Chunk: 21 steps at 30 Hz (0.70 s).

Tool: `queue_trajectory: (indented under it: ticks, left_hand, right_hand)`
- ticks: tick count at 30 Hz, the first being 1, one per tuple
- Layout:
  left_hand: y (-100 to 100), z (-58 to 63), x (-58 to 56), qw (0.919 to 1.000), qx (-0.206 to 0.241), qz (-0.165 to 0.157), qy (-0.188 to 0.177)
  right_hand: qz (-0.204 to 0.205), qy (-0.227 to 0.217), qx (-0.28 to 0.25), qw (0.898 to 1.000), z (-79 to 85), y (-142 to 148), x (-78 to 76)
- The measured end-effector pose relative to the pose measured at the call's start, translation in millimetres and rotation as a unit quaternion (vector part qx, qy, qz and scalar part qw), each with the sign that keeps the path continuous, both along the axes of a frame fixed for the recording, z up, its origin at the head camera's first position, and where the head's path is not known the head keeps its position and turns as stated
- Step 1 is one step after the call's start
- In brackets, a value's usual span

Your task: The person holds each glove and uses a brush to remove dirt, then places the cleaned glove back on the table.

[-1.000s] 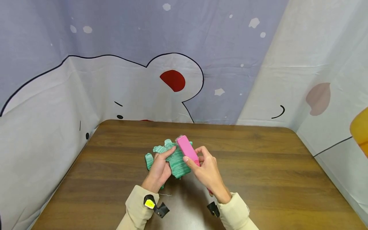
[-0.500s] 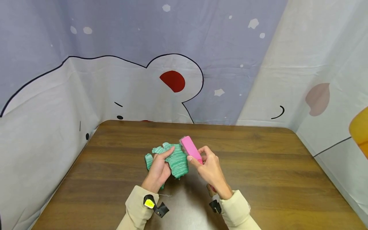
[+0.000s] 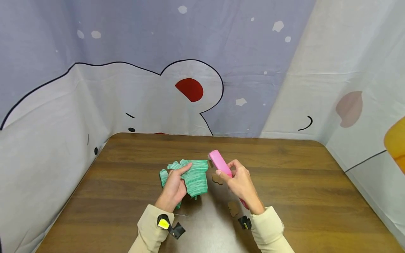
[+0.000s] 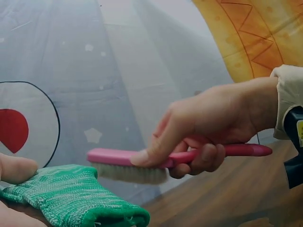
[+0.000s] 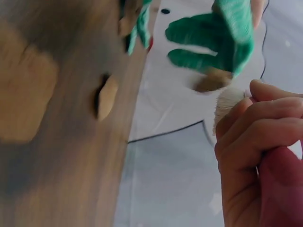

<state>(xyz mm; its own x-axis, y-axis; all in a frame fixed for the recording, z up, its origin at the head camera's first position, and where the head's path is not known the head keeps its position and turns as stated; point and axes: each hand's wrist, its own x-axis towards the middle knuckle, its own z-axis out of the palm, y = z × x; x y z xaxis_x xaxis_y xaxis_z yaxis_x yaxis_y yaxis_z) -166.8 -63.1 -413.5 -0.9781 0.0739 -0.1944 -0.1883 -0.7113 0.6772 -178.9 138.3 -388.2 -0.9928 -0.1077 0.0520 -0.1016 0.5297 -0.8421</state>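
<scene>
My left hand (image 3: 174, 186) holds a green knitted glove (image 3: 197, 179), thumb on top of the fabric. The cuff points toward my right hand in the left wrist view, and some glove fingers hang at the far side. My right hand (image 3: 243, 183) grips a pink brush (image 3: 219, 163) by its handle, thumb along the back of the head. Pale bristles (image 4: 135, 174) face down in the left wrist view, just beyond the glove's upper edge. In the head view a narrow gap lies between brush and glove. A blurred brown piece (image 5: 213, 81) shows by the glove fingers in the right wrist view.
Flat brown irregular pieces lie on the wooden table (image 3: 300, 189): one below the brush (image 3: 217, 179), another near the right wrist (image 3: 233, 208). A pale thread (image 3: 181, 214) is by the left cuff. Printed cloth (image 3: 246, 70) hangs behind and at both sides.
My right hand and the brush have moved right, away from the glove, uncovering brown pieces on the table. The glove's top edge has dropped and flattened slightly; my left hand has barely moved.
</scene>
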Motion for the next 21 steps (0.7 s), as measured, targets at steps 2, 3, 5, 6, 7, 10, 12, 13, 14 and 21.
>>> queue_trajectory:
  ticks: [2,3,5,6,7,10,12,13,14,21]
  left_hand:
    - [0,-0.5,0.0,1.0000,0.000,-0.005,-0.002]
    - [0,-0.7,-0.1,1.0000,0.002,-0.006,-0.004]
    - [0,-0.9,-0.4,0.9999,0.006,-0.008,-0.006]
    - [0,-1.0,-0.4,0.9999,0.005,-0.009,-0.008]
    - [0,-1.2,-0.4,0.9999,0.002,-0.012,-0.011]
    - [-2,-1.4,-1.5,0.9996,-0.010,-0.019,-0.017]
    - [-5,-0.6,-2.3,0.9993,-0.021,-0.021,-0.022]
    - [-7,0.0,-2.5,0.9993,-0.024,-0.017,-0.023]
    - [-10,0.7,-2.4,0.9993,-0.026,-0.011,-0.026]
    - [-35,4.8,4.6,0.9987,-0.022,0.046,0.001]
  right_hand:
    - [-0.003,-0.012,0.009,1.000,-2.2,6,-3.4]
    - [-0.004,-0.018,0.012,1.000,-3.4,10,-5.1]
    - [-0.005,-0.029,0.012,0.999,-5.4,16,-8.4]
    - [-0.006,-0.032,0.014,0.999,-6.3,19,-10.0]
    - [-0.009,-0.035,0.015,0.999,-7.4,22,-11.5]
    - [-0.018,-0.039,0.018,0.999,-9.9,32,-15.8]
    - [-0.027,-0.039,0.020,0.999,-11.8,39,-17.8]
    - [-0.031,-0.040,0.017,0.999,-12.9,42,-18.7]
    - [-0.036,-0.040,0.017,0.998,-14.4,46,-19.4]
    - [-0.098,-0.024,0.056,0.993,-24.8,84,-22.2]
